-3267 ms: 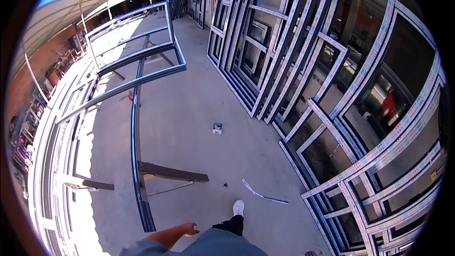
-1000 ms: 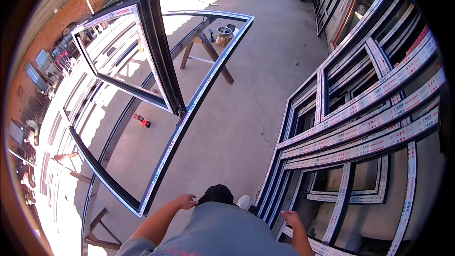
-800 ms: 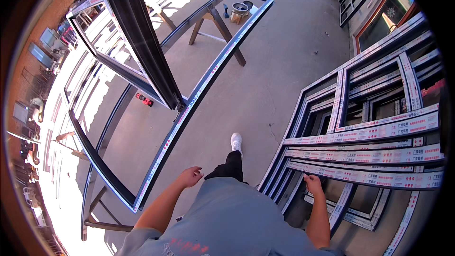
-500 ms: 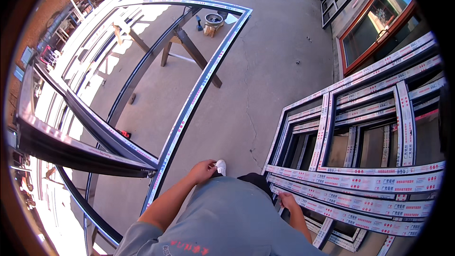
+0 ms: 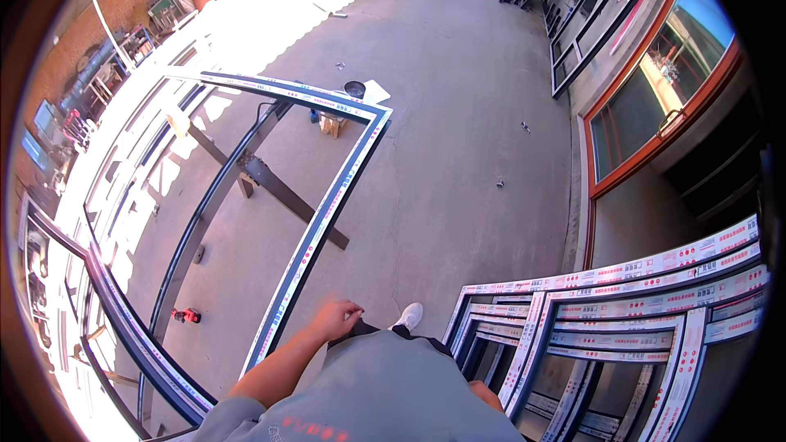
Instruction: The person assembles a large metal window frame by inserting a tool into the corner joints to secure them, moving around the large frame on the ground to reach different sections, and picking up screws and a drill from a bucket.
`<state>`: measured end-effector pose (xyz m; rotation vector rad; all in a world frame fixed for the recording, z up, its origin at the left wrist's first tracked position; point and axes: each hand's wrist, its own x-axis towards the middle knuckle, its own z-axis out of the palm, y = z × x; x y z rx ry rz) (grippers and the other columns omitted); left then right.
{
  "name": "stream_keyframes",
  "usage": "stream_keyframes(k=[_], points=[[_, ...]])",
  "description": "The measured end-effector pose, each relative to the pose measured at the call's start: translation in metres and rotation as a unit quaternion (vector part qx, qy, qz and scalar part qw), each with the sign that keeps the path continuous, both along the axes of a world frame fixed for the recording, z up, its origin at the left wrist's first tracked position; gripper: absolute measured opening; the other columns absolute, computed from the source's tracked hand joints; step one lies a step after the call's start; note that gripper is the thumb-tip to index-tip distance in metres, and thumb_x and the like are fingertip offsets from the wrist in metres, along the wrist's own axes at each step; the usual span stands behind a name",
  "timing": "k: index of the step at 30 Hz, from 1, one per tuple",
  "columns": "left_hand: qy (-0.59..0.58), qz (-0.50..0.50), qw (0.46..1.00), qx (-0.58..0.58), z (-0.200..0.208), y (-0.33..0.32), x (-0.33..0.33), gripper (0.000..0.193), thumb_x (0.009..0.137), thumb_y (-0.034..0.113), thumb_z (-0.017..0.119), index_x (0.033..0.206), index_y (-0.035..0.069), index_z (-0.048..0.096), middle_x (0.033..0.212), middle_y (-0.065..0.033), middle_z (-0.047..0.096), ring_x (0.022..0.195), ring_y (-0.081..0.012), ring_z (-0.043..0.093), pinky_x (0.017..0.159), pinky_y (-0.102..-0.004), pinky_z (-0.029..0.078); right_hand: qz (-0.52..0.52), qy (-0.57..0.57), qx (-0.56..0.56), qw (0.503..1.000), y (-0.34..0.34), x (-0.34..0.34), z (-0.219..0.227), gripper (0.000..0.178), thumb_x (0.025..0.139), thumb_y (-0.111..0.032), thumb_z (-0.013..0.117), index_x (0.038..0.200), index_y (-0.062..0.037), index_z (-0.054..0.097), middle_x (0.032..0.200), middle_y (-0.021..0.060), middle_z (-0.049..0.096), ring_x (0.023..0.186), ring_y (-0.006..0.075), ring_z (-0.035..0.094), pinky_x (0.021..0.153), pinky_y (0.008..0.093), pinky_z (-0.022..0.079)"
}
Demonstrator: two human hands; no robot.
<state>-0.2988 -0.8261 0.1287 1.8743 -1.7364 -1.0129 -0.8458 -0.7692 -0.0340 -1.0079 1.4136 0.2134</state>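
Note:
My left hand [image 5: 337, 317] hangs in front of my body with its fingers curled in; whether something small is in them I cannot make out. It is nearest to a large dark frame [image 5: 315, 233] with printed white film, and a gap shows between them. This frame rests on a wooden trestle [image 5: 282, 184]. My right hand [image 5: 485, 395] is low at my right side beside a stack of filmed frames [image 5: 536, 319]. My shirt hides its fingers, so touching or apart I cannot tell.
A red power tool [image 5: 188, 315] lies on the floor inside the large frame. Beyond its far corner, a dark round pan [image 5: 354, 88] stands near a wooden block [image 5: 332, 124]. A red-brown framed glass door [image 5: 663, 74] is at the right, and dark frames [image 5: 589, 33] lean on the wall.
The view has shifted: the large frame and the stack sit lower in it, and more floor ahead shows. My right hand has slipped mostly behind my shirt. My left hand stays curled.

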Motion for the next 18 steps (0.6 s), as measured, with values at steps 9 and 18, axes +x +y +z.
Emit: stream_keyframes(k=[9, 18], points=[[0.089, 0.123, 0.986, -0.072, 0.030, -0.253, 0.019, 0.019, 0.093, 0.020, 0.064, 0.104, 0.008, 0.073, 0.097, -0.0135, 0.071, 0.089, -0.0322, 0.068, 0.078, -0.0404, 0.054, -0.093, -0.033, -0.190, 0.977, -0.491, 0.083, 0.118, 0.022, 0.090, -0.017, 0.074, 0.099, 0.0023, 0.069, 0.072, 0.0053, 0.066, 0.060, 0.0128, 0.060, 0.056, 0.0289, 0.049], [0.102, 0.053, 0.984, -0.139, 0.020, -0.562, 0.077, 0.013, 0.090, 0.018, 0.068, 0.094, 0.007, 0.072, 0.094, -0.0116, 0.070, 0.090, -0.0320, 0.067, 0.078, -0.0400, 0.053, -0.117, 0.073, -0.115, 0.984, -0.644, 0.127, 0.077, 0.039, 0.085, -0.014, 0.081, 0.114, 0.0065, 0.065, 0.082, 0.0101, 0.070, 0.064, 0.0166, 0.065, 0.057, 0.0299, 0.053]])
